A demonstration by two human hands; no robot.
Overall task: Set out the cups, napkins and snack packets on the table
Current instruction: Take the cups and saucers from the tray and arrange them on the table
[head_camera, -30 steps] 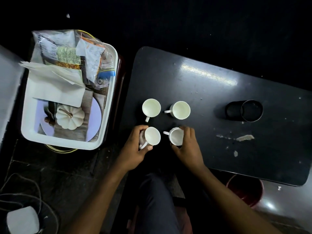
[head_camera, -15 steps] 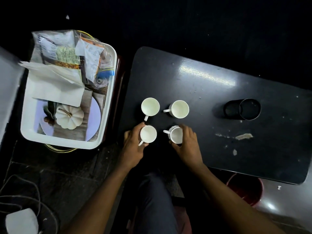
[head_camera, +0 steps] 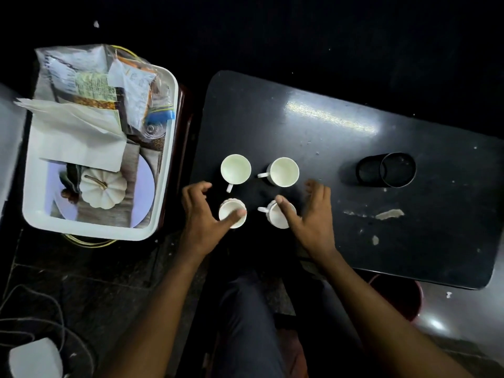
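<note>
Your four cups (head_camera: pixel 258 190) stand in a square near the table's (head_camera: pixel 354 219) left edge; both hands, left (head_camera: pixel 203 214) and right (head_camera: pixel 311 214), hover spread-fingered, gripping nothing. Napkins (head_camera: pixel 79 132) and snack packets (head_camera: pixel 109 80) wait in the tray (head_camera: pixel 90 231).

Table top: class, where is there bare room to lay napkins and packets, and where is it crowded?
Bare: the far strip of the table beyond the four cups, the stretch between cups and black holder, and the near right corner. Crowded: the near left corner, with cups and both hands.
</note>
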